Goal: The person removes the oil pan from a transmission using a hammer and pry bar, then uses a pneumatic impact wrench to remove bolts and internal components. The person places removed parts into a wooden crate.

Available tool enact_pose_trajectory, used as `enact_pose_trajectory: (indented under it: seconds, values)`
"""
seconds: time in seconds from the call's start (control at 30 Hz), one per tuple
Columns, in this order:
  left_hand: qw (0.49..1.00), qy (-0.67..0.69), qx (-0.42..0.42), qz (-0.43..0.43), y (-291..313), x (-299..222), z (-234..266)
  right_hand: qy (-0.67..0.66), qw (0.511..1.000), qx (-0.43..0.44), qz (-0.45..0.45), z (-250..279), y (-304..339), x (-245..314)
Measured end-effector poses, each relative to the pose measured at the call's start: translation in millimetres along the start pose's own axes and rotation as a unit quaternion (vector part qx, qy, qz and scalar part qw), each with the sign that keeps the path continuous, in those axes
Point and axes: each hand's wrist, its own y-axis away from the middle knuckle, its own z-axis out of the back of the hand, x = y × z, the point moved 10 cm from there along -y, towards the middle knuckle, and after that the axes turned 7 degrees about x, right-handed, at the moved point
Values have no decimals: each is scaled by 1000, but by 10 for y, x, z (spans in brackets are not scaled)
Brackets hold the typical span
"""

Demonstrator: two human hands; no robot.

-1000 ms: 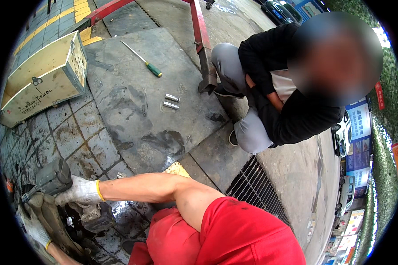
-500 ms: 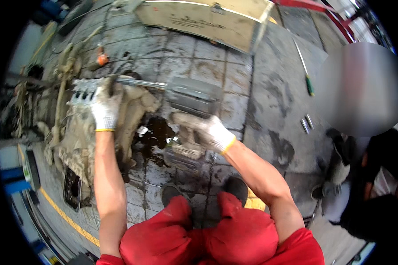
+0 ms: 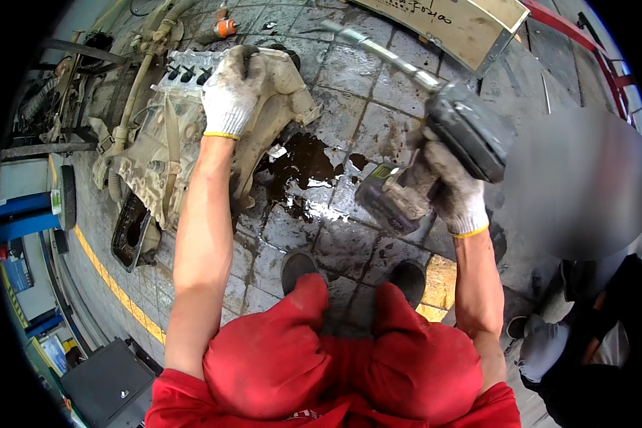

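My right hand (image 3: 458, 182), in a stained white work glove, is wrapped round the handle of a cordless impact wrench (image 3: 471, 132). A long silver extension bar (image 3: 385, 57) juts from its nose toward the far left, its tip apart from the engine. The battery at the handle's base points left. My left hand (image 3: 232, 93), gloved too, is over the top of a dirty engine (image 3: 153, 167) lying on the floor, beside its pale section with black openings (image 3: 187, 73). Its fingers are curled together; whatever they hold, if anything, is hidden.
Dark oil (image 3: 303, 167) is pooled on the tiles right of the engine. An open pan (image 3: 132, 232) sits at its near end. A wooden box (image 3: 449, 28) stands at the far right; an orange-tipped object (image 3: 226, 28) lies far left. Another person (image 3: 549, 339) is at the right.
The impact wrench has swung right with my right hand, and its extension bar has come away from the engine and my left hand. My left hand stays over the engine. The view has shifted.
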Motion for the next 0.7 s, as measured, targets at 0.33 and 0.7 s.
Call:
enact_pose_trajectory:
  seconds: [0.33, 0.7]
  values:
    - [999, 30, -39, 4, -88, 266, 15, -109, 988, -104, -42, 441, 547, 48]
    - [949, -235, -56, -205, -119, -135, -35, -250, 953, -96, -144, 652, 1168, -812]
